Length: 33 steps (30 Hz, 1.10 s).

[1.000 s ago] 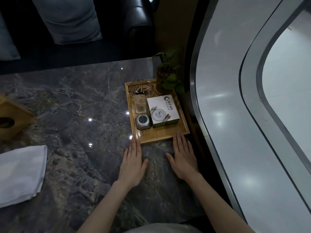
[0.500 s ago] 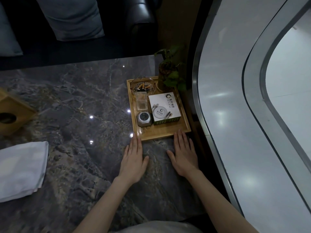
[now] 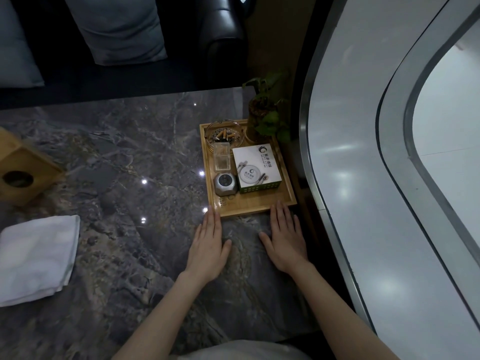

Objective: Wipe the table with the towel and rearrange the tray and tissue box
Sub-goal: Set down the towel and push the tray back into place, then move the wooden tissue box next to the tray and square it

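Both hands lie flat and open on the worktop [image 3: 130, 157], gripping nothing: left hand [image 3: 207, 245] and right hand [image 3: 285, 240] have fingertips touching the near edge of the tray [image 3: 259, 203], which sits at the far right corner. Towel [image 3: 36, 255] lies folded at left, untouched. Tissue box [image 3: 23, 165] sits far left, tilted. Tray placement looks nearly finished; tissue box likely remains.
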{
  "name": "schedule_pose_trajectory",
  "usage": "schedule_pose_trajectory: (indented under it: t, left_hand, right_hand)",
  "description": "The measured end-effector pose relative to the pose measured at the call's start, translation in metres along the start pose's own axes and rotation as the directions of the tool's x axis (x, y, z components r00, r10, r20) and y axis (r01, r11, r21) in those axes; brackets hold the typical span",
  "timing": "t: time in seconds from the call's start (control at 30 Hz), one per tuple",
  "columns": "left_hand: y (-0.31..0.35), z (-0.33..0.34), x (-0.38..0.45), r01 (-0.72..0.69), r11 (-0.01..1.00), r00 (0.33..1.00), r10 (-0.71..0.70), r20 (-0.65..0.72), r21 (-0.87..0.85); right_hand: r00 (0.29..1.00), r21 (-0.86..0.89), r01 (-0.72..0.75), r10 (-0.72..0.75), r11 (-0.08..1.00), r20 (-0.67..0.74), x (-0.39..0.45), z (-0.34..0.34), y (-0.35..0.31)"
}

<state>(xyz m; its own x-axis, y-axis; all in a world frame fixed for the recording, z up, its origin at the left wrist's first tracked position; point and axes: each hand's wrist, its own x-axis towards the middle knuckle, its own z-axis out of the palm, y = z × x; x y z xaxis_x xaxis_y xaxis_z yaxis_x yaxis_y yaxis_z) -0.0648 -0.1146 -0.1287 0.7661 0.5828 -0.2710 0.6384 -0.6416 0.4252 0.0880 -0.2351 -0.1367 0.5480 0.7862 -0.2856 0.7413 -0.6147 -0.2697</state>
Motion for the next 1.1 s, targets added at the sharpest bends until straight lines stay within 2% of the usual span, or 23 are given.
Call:
schedule_pose_trajectory:
  t: [0.07,0.27,0.43,0.5,0.63,0.87,0.97,1.1]
  left_hand:
    - [0.001,-0.001,0.001,0.006,1.0,1.0,-0.006,0.007,-0.012]
    - [0.001,-0.011,0.001,0.018,0.996,1.0,-0.017,0.011,-0.093]
    - [-0.002,-0.026,0.004,0.026,0.989,0.999,-0.02,0.039,-0.146]
    - [-0.009,-0.036,0.006,0.061,0.972,0.996,-0.044,0.08,-0.227]
    - [-0.032,-0.061,0.005,0.125,0.913,0.992,-0.119,0.042,-0.387]
    - [-0.101,-0.109,-0.009,0.273,0.916,0.96,-0.281,0.018,-0.293]
    - [-0.138,-0.139,-0.018,0.306,0.898,0.94,-0.337,-0.048,-0.316]
    - [-0.191,-0.182,-0.031,0.363,0.857,0.885,-0.44,-0.151,-0.365]
  right_hand:
    - [1.0,0.04,-0.016,0.016,0.999,0.003,-0.001,-0.003,-0.003]
    - [0.987,0.122,-0.07,0.086,0.99,-0.135,0.003,-0.017,-0.022]
    - [0.985,0.076,-0.148,0.153,0.986,-0.077,0.004,-0.019,-0.039]
    - [0.986,0.064,-0.156,0.16,0.986,-0.054,0.003,-0.018,-0.051]
    - [0.995,0.053,-0.1,0.101,0.994,-0.006,0.009,-0.021,-0.09]
    - [0.991,0.173,0.094,-0.108,0.98,0.073,0.037,-0.033,-0.179]
    - [0.972,0.236,0.134,-0.175,0.962,0.159,0.055,-0.037,-0.22]
    - [0.96,0.26,0.176,-0.224,0.95,0.167,0.082,-0.041,-0.275]
